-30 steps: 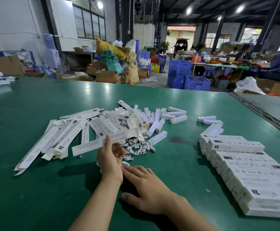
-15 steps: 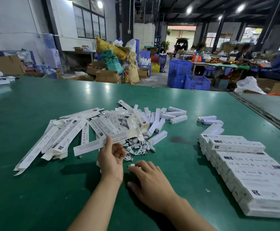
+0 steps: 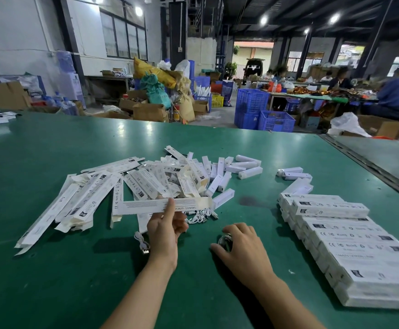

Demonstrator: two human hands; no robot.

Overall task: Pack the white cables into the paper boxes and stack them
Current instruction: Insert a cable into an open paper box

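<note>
green table [image 3: 51, 269] | blue crates [image 3: 262, 112] behind | cardboard boxes [image 3: 150, 112] | seated workers [image 3: 395, 96] far right

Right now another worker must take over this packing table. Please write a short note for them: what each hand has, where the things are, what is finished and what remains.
Left hand: holds one flat paper box between thumb and fingers, raised over the table.
Right hand: rests on the table, closed on a coiled cable.
Loose white cables lie just beyond the left hand; one more cable lies at its left.
Unfilled boxes are heaped centre-left.
Done: packed boxes stacked in rows at the right.
Left: put the cable into the held box, close it, add to the stack, then continue with the heap.
</note>
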